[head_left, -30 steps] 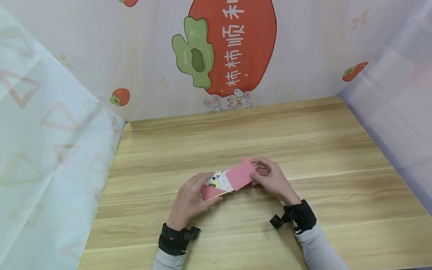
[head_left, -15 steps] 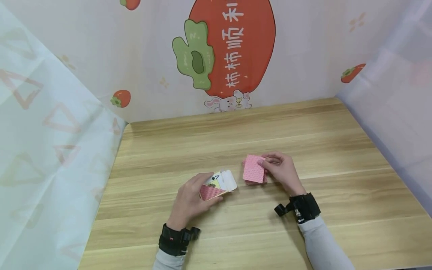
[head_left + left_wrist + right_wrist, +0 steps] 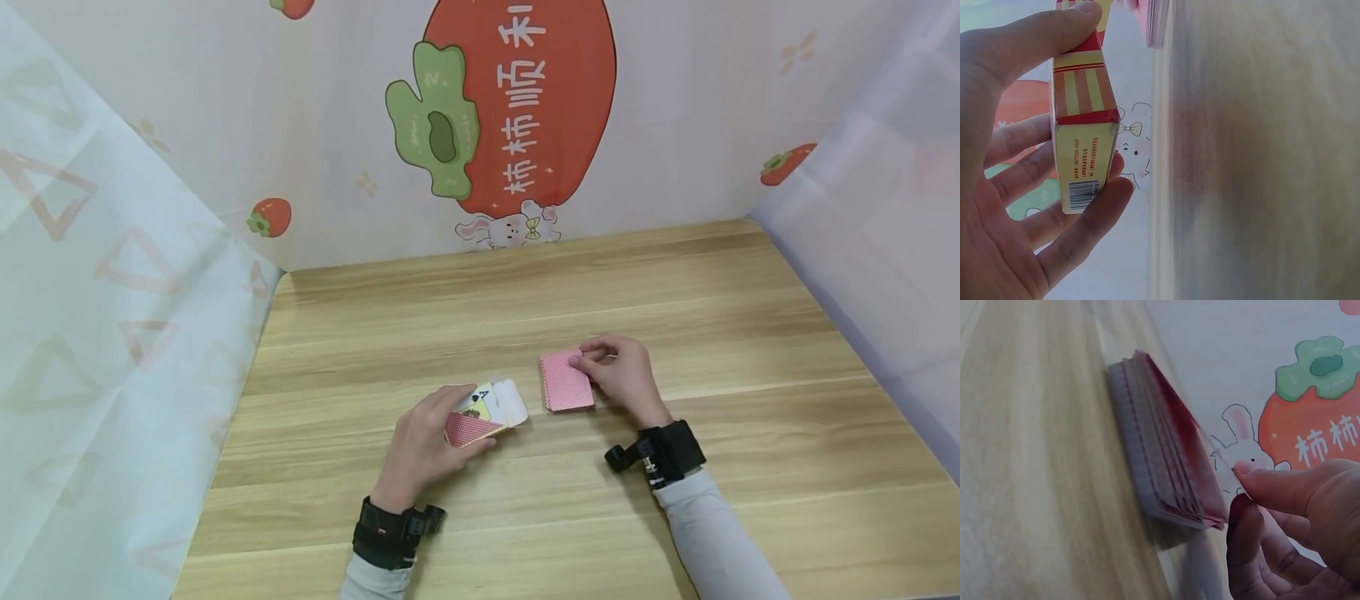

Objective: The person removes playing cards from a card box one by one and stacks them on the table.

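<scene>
Since the earlier frame, the deck of cards [image 3: 567, 382] was lowered flat onto the worktop [image 3: 675, 283], pinched by the right hand [image 3: 621, 371]; edges should be squared before release. The card box [image 3: 487, 414] was gripped by the left hand [image 3: 420, 442].

I see a wood table [image 3: 675, 517] boxed in by sheets — a persimmon poster [image 3: 517, 108] behind, pale plastic [image 3: 112, 333] on both sides.
</scene>
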The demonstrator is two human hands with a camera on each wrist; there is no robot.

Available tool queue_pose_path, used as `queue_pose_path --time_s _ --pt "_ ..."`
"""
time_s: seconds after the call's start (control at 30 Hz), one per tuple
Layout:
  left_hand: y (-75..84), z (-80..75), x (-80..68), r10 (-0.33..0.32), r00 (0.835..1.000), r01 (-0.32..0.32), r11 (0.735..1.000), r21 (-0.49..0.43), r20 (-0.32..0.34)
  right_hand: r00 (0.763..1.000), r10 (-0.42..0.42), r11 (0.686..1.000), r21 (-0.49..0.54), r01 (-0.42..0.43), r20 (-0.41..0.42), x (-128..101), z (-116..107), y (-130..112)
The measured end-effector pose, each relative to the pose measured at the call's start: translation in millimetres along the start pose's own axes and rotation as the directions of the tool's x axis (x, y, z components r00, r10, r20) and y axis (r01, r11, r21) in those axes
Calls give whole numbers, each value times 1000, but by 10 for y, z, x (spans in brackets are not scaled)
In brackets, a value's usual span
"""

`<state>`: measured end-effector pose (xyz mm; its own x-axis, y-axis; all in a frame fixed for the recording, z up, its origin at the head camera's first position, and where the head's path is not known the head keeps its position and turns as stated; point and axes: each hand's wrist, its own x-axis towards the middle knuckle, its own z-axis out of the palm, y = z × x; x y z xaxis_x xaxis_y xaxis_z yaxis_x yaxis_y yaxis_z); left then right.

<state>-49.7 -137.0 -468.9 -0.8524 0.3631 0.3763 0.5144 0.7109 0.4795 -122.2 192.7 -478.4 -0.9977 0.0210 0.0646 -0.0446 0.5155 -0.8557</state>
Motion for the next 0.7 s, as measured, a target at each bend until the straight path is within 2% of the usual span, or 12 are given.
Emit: queue_pose_path --time_s 0.2,0.4,0.5,0.6,0.63,0.7 --pt "22 6 17 -7 1000 8 1000 -8 20 1000 -22 999 -39 21 -16 -2 22 13" --pt "64 -46 56 -51 992 56 997 -45 113 999 -41 997 -67 40 -24 23 57 -21" --pt "90 -93 97 -26 989 34 998 -52 148 995 -99 994 -38 99 -13 -20 71 -107" --pt "131 -144 171 44 981 -32 997 -63 190 983 -153 986 87 145 104 -152 103 -250" --pt "149 -160 200 72 975 -59 996 -71 209 972 -162 980 139 139 170 -211 124 -298" --pt "187 -191 258 115 959 -101 993 -67 259 935 -170 966 242 96 310 -331 185 -380"
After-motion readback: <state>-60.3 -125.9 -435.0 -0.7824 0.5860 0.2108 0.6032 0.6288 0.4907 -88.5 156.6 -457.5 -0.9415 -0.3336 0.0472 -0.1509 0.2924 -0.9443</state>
